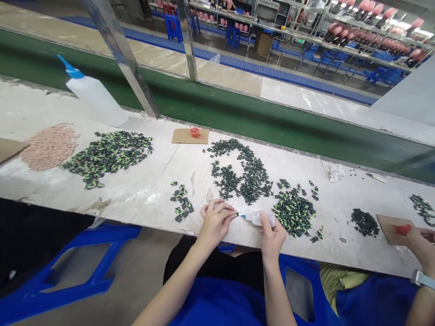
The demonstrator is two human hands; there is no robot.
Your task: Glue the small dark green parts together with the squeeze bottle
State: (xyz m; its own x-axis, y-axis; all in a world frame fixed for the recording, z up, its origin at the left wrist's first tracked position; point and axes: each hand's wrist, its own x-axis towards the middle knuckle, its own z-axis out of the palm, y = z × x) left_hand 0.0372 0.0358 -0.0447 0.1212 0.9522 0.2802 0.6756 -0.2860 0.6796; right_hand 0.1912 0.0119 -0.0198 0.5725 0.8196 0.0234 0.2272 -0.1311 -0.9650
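Small dark piece (237,214): at the fingertips of the left hand, just above the near edge of the worktable, its detail too small to make out.
Left hand (217,219): thumb and fingers pinched together on that piece.
Small bottle (260,218): clear-bodied, lying nearly level, its blue tip pointing left at the piece; whether they touch, I cannot tell.
Right hand (273,235): thumb and fingers closed around the bottle's base end.
Dark green pieces (251,174): spread in a loose ring just beyond the hands.
Black-and-green heap (295,212): just right of the right hand.
Small cluster (181,203): similar black-and-green pieces, left of the left hand.
Red cup (195,131): on a cardboard piece (180,136) near the table's far edge.
Larger heap (112,154): more black-and-green pieces, farther left, beside a pink heap (50,147).
White bottle (97,97): blue-capped, behind those two heaps.
Black pile (364,222): toward the right, near a second cardboard (385,222).
Co-worker's hand (423,244): far right, at a red item (403,229) on that cardboard.
Worktable (146,197): white, scuffed, under all the heaps.
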